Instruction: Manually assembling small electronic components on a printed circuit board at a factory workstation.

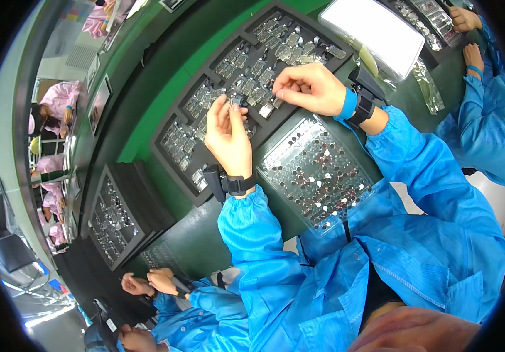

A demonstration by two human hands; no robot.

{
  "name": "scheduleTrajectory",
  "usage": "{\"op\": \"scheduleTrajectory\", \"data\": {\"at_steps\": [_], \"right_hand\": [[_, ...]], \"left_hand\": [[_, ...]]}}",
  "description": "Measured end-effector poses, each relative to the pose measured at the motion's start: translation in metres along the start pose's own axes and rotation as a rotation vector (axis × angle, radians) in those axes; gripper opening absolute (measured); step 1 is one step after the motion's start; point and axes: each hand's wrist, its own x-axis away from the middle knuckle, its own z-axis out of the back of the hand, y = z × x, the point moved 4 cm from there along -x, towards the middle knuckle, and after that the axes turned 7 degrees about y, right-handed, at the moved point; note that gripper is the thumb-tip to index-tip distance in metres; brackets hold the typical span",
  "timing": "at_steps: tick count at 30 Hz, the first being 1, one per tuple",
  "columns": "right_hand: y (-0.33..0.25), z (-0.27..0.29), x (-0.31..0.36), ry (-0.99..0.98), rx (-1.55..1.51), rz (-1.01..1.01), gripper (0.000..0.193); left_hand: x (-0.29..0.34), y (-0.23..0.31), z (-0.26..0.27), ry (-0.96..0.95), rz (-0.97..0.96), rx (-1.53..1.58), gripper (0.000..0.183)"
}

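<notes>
My left hand (229, 138) is raised over a black foam tray (204, 155), thumb and fingers closed on a small dark part with a shiny face (237, 101). Its exact kind is too small to tell. To its right, my right hand (314, 89) hovers over the same tray, thumb and fingertips pinched together. Whatever sits in that pinch, if anything, cannot be made out. Rows of small shiny metal-and-clear parts (290, 47) fill the tray's compartments. Just below my hands lies a clear plastic tray (271, 159) dotted with many small round dark pieces.
A white rectangular sheet or lid (372, 35) and a crumpled clear bag (428, 88) lie at the far right. Stacked black trays (149, 190) stand at the left. Co-workers' hands are near, at the upper right (472, 57) and lower left (161, 280). A cord (358, 141) hangs by my right wrist.
</notes>
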Motion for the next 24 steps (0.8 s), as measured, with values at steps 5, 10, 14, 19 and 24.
{"op": "scheduleTrajectory", "data": {"at_steps": [5, 10, 14, 19, 24], "right_hand": [[0.01, 0.018, 0.002, 0.271, -0.167, -0.163, 0.014], [0.001, 0.027, 0.001, 0.372, -0.045, -0.067, 0.013], [0.005, 0.028, -0.002, 0.398, -0.056, -0.047, 0.012], [0.001, 0.029, -0.002, 0.389, -0.07, -0.089, 0.012], [-0.003, 0.031, 0.0, 0.388, -0.04, -0.066, 0.013]], "left_hand": [[-0.009, 0.005, -0.01, 0.004, 0.002, 0.006, 0.025], [-0.033, 0.018, -0.033, -0.003, -0.131, -0.263, 0.021], [-0.051, 0.018, -0.049, 0.021, -0.198, -0.326, 0.021], [-0.067, -0.003, -0.065, -0.013, -0.186, -0.436, 0.022], [-0.061, -0.006, -0.073, -0.102, -0.317, -0.541, 0.016]]}}
